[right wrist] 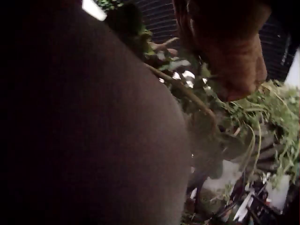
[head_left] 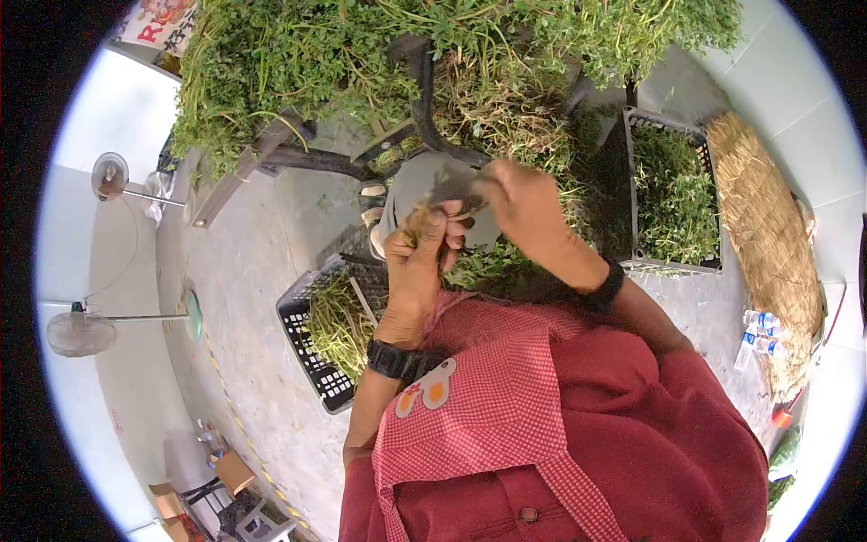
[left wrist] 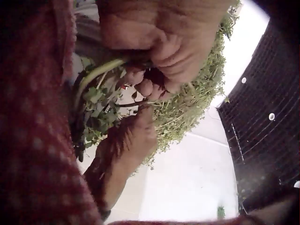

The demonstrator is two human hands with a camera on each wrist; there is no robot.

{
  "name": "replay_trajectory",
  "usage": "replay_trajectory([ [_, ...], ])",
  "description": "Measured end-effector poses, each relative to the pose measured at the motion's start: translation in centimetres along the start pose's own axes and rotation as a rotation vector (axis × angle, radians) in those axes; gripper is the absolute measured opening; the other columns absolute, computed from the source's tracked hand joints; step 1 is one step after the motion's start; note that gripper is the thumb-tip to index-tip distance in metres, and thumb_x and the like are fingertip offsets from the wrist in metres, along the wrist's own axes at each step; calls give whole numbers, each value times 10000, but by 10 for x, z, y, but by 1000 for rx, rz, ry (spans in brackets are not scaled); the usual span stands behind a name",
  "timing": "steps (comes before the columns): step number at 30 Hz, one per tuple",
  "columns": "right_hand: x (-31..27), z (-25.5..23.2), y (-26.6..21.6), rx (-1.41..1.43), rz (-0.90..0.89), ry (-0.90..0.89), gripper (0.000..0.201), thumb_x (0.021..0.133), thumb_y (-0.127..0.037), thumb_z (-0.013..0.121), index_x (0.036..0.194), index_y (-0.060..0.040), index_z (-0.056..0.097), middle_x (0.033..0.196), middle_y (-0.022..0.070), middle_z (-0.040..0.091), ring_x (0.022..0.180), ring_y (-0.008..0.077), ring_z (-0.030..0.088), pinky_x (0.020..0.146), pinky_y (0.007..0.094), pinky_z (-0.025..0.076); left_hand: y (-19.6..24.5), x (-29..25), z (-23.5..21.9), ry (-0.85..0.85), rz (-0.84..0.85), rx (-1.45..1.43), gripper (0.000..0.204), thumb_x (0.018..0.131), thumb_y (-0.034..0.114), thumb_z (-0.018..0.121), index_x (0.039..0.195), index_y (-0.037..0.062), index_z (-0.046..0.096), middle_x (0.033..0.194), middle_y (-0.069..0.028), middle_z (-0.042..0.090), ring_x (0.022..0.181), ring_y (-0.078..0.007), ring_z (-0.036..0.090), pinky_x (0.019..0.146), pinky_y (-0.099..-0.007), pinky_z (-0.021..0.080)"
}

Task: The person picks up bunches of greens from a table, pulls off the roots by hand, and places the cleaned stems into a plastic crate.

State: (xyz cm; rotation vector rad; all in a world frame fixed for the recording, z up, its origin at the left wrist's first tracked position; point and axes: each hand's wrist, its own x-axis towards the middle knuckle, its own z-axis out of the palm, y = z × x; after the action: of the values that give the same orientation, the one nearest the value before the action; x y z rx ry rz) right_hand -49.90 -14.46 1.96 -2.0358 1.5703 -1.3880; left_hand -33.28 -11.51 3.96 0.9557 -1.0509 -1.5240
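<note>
Green leafy plant stems (left wrist: 99, 71): I judge sorting underway; the left hand (head_left: 414, 269) pinches them, the blurred right hand (head_left: 535, 212) seemingly curled around them; next calls for gentle parting.

Plants (head_left: 289, 72) lie heaped before the left hand (head_left: 415, 266) and right hand (head_left: 531, 212); a left crate (head_left: 293, 323) holds stems (head_left: 336, 321), a right crate (head_left: 677, 265) sprigs (head_left: 673, 199), with a straw roll (head_left: 768, 235) farther right.

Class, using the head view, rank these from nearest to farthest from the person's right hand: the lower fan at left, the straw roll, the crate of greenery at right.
1. Crate of greenery: nearest, to the right of the right hand.
2. Straw roll: same side, beyond the crate.
3. Lower fan: farthest, at far left.
</note>
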Motion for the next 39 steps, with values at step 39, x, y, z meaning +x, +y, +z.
replay_trajectory([
  [39, 7, -29, 26, 993, 617, -635, 125, 817, -169, 620, 888, -66, 622, 707, 42, 619, 598, 278, 585, 555, 346, 462, -1, 5, -12, 26, -172, -623, 181, 935, 220, 503, 965, 55, 573, 781, -23, 533, 684, -121, 445, 477, -211, 335],
])
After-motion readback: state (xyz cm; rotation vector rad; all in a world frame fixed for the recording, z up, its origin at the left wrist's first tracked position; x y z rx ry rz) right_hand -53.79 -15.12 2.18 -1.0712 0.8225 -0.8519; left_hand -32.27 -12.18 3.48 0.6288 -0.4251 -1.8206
